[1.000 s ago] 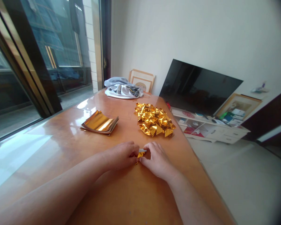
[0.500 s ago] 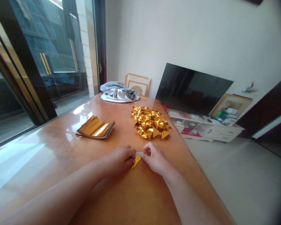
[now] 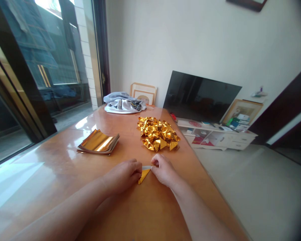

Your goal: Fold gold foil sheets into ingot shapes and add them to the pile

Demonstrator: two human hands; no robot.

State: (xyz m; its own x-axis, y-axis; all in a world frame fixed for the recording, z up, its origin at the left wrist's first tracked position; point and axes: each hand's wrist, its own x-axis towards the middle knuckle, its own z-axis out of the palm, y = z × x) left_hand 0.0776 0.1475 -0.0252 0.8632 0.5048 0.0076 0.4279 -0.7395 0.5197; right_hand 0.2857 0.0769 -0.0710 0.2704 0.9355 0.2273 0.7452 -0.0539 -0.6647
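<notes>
The left hand (image 3: 124,174) and the right hand (image 3: 163,170) meet low on the glossy wooden desk (image 3: 65,164), each closed in a pinch on the small gold foil piece (image 3: 143,174) that lies between them. The piece rests on the desk surface, folded to a narrow triangle whose point runs down and toward the person, with a pale edge showing at its top where the fingertips of both hands press it. The left hand grips it from its left edge, knuckles up; the right hand holds the upper right corner with thumb and forefinger, the other fingers curled under.

Farther along the desk, beyond the right hand, sits a heap of folded gold foil shapes (image 3: 158,134), well apart from the piece in hand. To the left of that heap lies a flat stack of gold foil sheets (image 3: 98,142). At the far end of the desk rests a bundle of grey cloth (image 3: 122,103), with framed pictures (image 3: 143,93) leaning on the wall behind it. A dark television (image 3: 200,97) stands on a low white cabinet (image 3: 215,137) off the right side
</notes>
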